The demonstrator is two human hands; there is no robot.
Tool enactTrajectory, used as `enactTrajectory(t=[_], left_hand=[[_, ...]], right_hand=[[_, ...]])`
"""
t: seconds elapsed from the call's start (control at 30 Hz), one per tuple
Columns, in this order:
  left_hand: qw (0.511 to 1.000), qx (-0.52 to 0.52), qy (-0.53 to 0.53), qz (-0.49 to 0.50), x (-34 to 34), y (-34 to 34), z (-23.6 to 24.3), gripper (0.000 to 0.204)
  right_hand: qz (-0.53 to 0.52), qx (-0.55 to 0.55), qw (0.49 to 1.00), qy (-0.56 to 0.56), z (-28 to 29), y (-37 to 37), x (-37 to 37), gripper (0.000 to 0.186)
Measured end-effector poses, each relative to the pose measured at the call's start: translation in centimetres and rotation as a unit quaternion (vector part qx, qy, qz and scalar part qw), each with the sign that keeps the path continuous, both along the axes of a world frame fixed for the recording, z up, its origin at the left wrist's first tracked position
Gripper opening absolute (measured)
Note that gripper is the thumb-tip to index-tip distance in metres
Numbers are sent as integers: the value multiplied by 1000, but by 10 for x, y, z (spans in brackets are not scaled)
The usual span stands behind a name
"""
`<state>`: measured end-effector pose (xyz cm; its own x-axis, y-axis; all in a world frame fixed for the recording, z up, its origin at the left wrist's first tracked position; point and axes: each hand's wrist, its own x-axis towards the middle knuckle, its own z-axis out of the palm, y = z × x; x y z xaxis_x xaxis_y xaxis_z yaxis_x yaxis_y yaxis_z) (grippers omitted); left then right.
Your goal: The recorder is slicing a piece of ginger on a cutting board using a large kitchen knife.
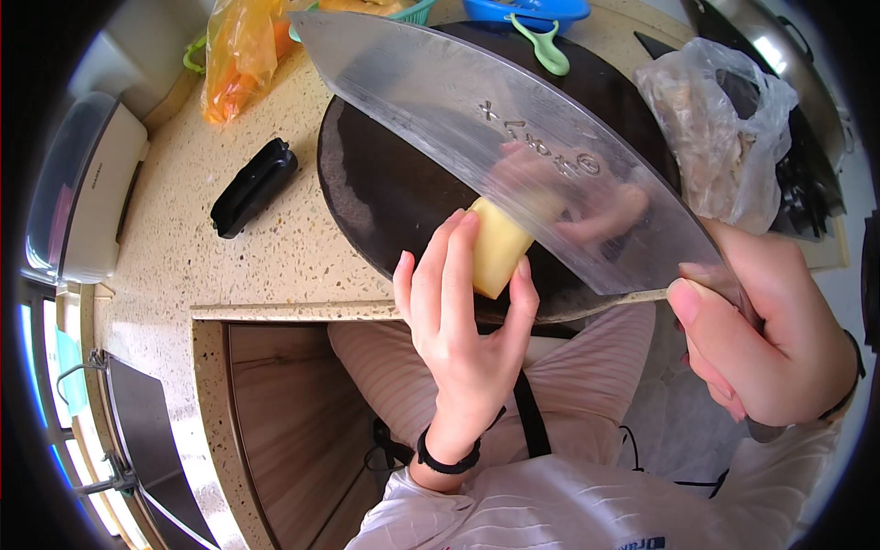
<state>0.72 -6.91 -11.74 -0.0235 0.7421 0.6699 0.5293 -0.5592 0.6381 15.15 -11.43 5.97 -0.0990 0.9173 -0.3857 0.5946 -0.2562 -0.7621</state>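
Observation:
My left hand (458, 316) holds a pale yellow peeled potato (498, 249) with flat cut sides, fingertips on its left side and thumb on its right. It stands on a round dark cutting board (385, 183). My right hand (770, 335) is closed around the handle end of a large cleaver (431, 110). The wide shiny blade slants across the board from lower right to upper left. Its lower edge crosses in front of the potato's far part, and whether it touches or cuts in I cannot tell. The blade's face reflects my fingers and the potato.
A long black plastic holder (255, 188) lies on the speckled counter (174, 220), left of the board. Behind are an orange bag (240, 64), a blue basin (527, 9) and a light green peeler (546, 50). A clear plastic bag (724, 137) sits at right. A white appliance (87, 188) stands far left.

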Motion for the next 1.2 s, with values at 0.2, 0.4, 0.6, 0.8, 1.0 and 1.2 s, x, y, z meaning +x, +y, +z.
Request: enactTrajectory(t=[0.2,0.4,0.6,0.8,1.0,1.2], left_hand=[[1000,-19,-8,8,1,0,2,48],[999,-42,-15,7,1,0,5,47],[999,-44,-25,9,2,0,5,48],[998,-46,-32,16,3,-1,6,44],[998,-52,-35,20,4,-2,5,41],[998,-41,-40,13,5,-1,4,46]], right_hand=[[-125,-46,991,25,-1,-10,-4,50],[-134,-36,990,8,3,-6,-2,49],[-139,-29,990,3,5,-6,-5,47],[-128,18,991,-41,2,-5,-7,47],[-121,24,990,-67,-3,1,-14,48],[-124,-77,989,-4,-4,19,-13,49]])
